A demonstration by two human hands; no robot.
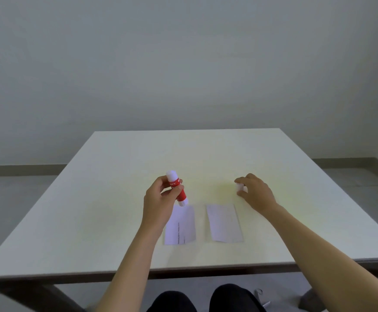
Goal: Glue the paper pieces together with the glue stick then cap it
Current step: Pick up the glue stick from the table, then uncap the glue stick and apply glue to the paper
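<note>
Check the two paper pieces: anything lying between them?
Nothing. In the head view, only a bare strip of table separates the left paper piece from the right paper piece.

Both forearms point(318, 244) bare, no sleeves; hands point(158, 199) ungloved; knees point(228, 298) in what looks like black trousers.

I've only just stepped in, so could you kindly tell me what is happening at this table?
A person seated at the table holds a red glue stick in the left hand, raised above the left paper piece. The right hand rests on the table with a small white object, probably the cap, in its grip. The right paper piece lies beside the first, apart and not yet joined.
</note>
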